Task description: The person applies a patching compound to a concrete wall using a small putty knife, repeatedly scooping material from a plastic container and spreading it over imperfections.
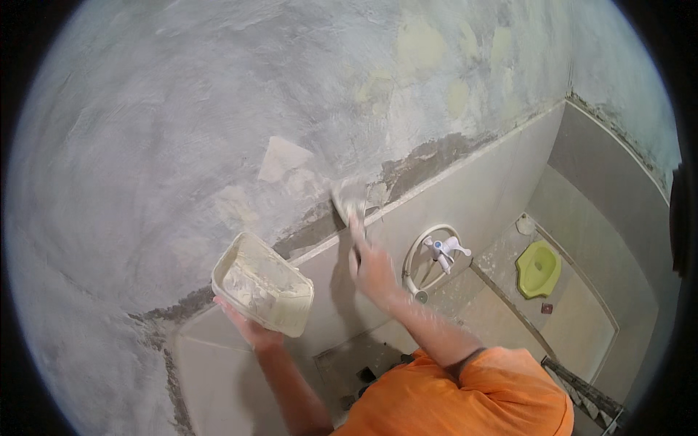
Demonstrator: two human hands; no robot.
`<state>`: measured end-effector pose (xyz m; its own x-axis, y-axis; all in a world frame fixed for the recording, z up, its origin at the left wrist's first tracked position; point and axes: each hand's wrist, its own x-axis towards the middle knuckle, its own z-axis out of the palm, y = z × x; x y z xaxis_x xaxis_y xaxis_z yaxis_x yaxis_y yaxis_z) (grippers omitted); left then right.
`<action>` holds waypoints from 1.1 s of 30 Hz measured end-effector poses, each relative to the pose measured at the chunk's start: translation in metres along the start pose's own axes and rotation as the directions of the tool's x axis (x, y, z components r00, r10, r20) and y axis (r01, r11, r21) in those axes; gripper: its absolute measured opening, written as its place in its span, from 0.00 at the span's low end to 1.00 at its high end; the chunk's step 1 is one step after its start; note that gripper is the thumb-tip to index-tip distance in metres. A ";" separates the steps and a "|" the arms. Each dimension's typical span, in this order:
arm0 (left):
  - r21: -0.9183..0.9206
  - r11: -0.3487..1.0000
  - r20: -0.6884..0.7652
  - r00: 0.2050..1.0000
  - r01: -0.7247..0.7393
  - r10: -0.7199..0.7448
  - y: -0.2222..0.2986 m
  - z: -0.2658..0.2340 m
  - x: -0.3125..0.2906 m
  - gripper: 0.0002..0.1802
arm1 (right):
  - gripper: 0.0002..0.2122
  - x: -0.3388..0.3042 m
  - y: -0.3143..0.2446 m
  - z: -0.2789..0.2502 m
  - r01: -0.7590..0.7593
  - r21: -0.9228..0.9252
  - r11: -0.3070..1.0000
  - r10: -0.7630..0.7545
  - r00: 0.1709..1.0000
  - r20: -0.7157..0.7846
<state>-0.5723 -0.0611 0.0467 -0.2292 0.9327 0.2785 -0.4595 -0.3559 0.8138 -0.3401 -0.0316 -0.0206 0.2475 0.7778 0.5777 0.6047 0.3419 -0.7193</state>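
My left hand [251, 330] grips a cream plastic tub [291, 314] from below and holds it tilted near the wall. Off-white putty [251, 280] coats its inside. My right hand [376, 272] is closed round a putty knife [351, 201], slightly smeared by motion. The blade is at the wall [182, 109], just above the tile ledge. Around it lie pale fresh patches [283, 158] and a strip of bare, dark grey wall [429, 160] along the ledge.
Below the ledge, a white tap [441, 252] with a looped hose [411, 269] sticks out from the tiled wall. A yellow-green squat toilet [538, 269] and small floor drain [547, 308] lie at right. A dark metal frame [582, 385] stands lower right.
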 end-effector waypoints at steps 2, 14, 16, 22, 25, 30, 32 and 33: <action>0.055 0.998 -0.026 1.000 0.010 -0.009 0.000 -0.009 -0.001 0.41 | 0.34 -0.025 -0.005 -0.015 -0.064 0.048 0.997 0.055 0.986 0.158; -0.071 0.997 0.012 1.000 0.027 -0.026 0.009 0.029 -0.011 0.42 | 0.33 0.159 -0.052 -0.081 0.110 0.009 0.994 -0.104 0.964 -0.243; -0.120 0.991 -0.054 0.996 0.061 -0.068 0.012 0.045 -0.016 0.42 | 0.38 0.115 -0.007 -0.024 0.107 -0.078 0.991 -0.120 0.972 -0.200; -0.195 0.975 -0.087 0.988 0.107 -0.126 0.008 0.021 -0.019 0.42 | 0.33 -0.021 0.003 -0.030 -0.081 0.032 0.996 0.074 0.983 0.170; -0.168 0.981 -0.093 0.989 0.101 -0.118 0.018 0.032 -0.025 0.42 | 0.28 -0.002 -0.026 -0.085 -0.151 -0.003 0.989 0.146 0.949 0.281; -0.134 0.987 -0.099 0.989 0.092 -0.105 0.011 -0.002 -0.026 0.44 | 0.23 0.064 -0.061 -0.159 0.104 -0.084 0.991 -0.055 0.889 0.455; -0.061 0.998 -0.128 0.991 0.032 -0.039 0.013 -0.019 -0.032 0.45 | 0.22 0.087 -0.083 -0.179 0.163 -0.085 0.983 -0.127 0.935 0.331; -0.096 0.994 -0.128 0.990 0.053 -0.065 0.013 -0.015 -0.033 0.45 | 0.22 0.099 -0.090 -0.190 0.168 -0.140 0.976 -0.135 0.966 0.222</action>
<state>-0.5833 -0.0978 0.0404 -0.3068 0.9387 0.1575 -0.5509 -0.3101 0.7748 -0.2261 -0.0855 0.1747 -0.0103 0.8220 0.5694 0.7378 0.3906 -0.5505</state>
